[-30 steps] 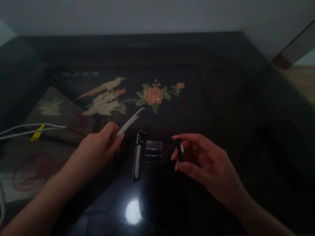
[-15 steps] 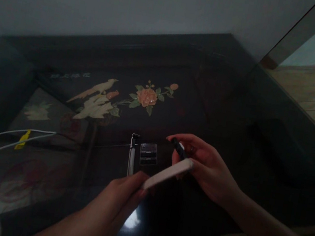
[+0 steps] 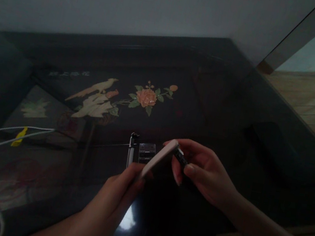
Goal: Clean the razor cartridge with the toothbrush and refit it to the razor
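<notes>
Fingers: left hand clamped on pale flat strip; right hand pinching small black piece at strip's far tip. Touching, not joined yet. Black-white tool untouched on counter.

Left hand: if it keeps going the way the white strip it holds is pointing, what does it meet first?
The left hand aims its white strip at the small black piece pinched in the right hand; their tips look nearly touching, though depth is unclear.

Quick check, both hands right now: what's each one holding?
Left hand: closed on a flat white strip.
Right hand: fingers pinched on a small black piece, right at the strip's far end.
</notes>
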